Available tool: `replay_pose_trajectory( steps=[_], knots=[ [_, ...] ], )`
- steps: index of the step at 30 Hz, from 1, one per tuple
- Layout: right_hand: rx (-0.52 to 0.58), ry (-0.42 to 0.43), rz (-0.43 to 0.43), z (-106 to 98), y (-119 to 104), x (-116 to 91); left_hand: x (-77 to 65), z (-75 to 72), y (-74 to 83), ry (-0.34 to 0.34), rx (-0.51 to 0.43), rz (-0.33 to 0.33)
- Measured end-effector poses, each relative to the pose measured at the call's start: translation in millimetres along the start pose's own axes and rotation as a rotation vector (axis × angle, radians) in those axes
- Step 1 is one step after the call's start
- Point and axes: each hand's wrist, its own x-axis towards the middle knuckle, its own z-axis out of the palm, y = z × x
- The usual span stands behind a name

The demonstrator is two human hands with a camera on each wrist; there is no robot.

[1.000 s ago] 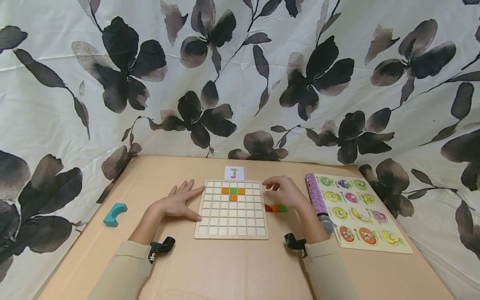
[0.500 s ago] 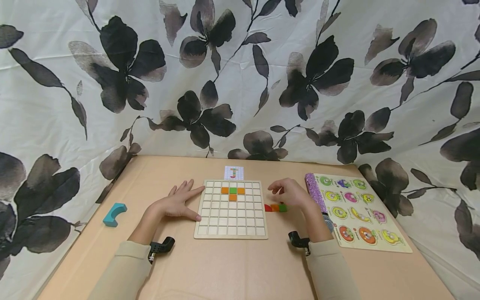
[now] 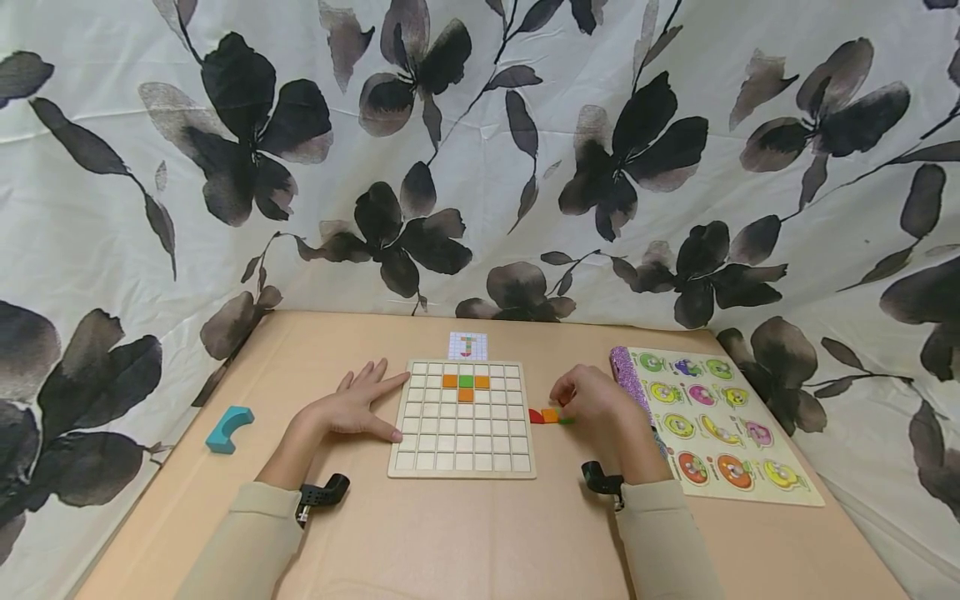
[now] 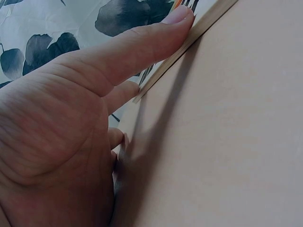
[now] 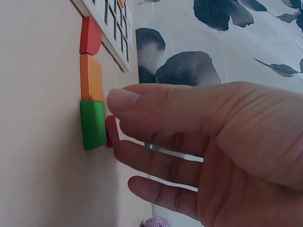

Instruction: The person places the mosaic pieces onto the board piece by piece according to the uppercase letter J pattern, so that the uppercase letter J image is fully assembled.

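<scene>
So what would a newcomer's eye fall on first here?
Probably the white cloth behind the table, printed with big dark flowers. Then the pale grid board mid-table, with orange and green squares near its far edge and the left hand spread against its left side. Beyond its right edge, the right hand is at a row of red, orange and green blocks.

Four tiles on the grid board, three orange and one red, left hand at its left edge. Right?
Not quite: the odd tile out is green, not red, as the head view shows. The grid board does carry three orange tiles, and the left hand is at its left edge.
</scene>
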Motion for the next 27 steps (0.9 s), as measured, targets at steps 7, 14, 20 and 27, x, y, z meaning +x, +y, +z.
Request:
replay_pose_trajectory(
  steps=[7, 14, 20, 27],
  knots=[
    [-0.035, -0.034, 0.036, 0.1, -1.0, -1.8, -0.2, -0.4, 1.2, -0.005, -0.012, -0.004],
    [-0.044, -0.034, 0.072, 2.3, -0.7, -1.3, -0.9, 0.3, 1.3, -0.008, -0.003, -0.010],
    [-0.057, -0.031, 0.079, 4.8, 0.9, 0.5, -1.1, -0.2, 1.6, -0.007, -0.005, -0.008],
    [-0.061, -0.034, 0.067, 5.7, 2.5, 1.6, -1.6, -1.1, 1.7, -0.005, -0.013, -0.010]
  ],
)
